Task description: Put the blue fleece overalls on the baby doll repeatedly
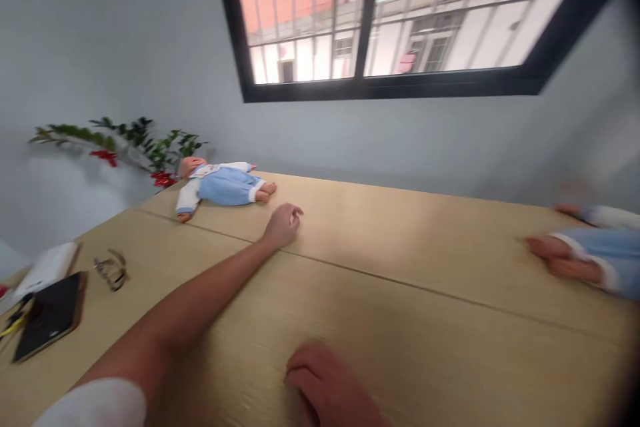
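My left hand (284, 225) reaches far across the wooden table, its fingers loosely curled with a gap between thumb and finger and nothing in them. Just beyond it, and apart from it, a baby doll (225, 185) in a light blue and white outfit lies on its back, feet toward my hand. Nearer to me, my right hand (327, 383) is low over the table, bent at the fingers and smeared by motion. No object shows in it. At the right edge, another doll (607, 253) in similar clothes lies partly out of view.
A pair of glasses (112, 269) lies on the table (425, 347) at left. Beside it are a dark tablet-like device (53, 313) and a white object (47, 270). A leafy plant with red flowers (163, 178) stands behind the far left corner. Above the table is a barred window (358, 47).
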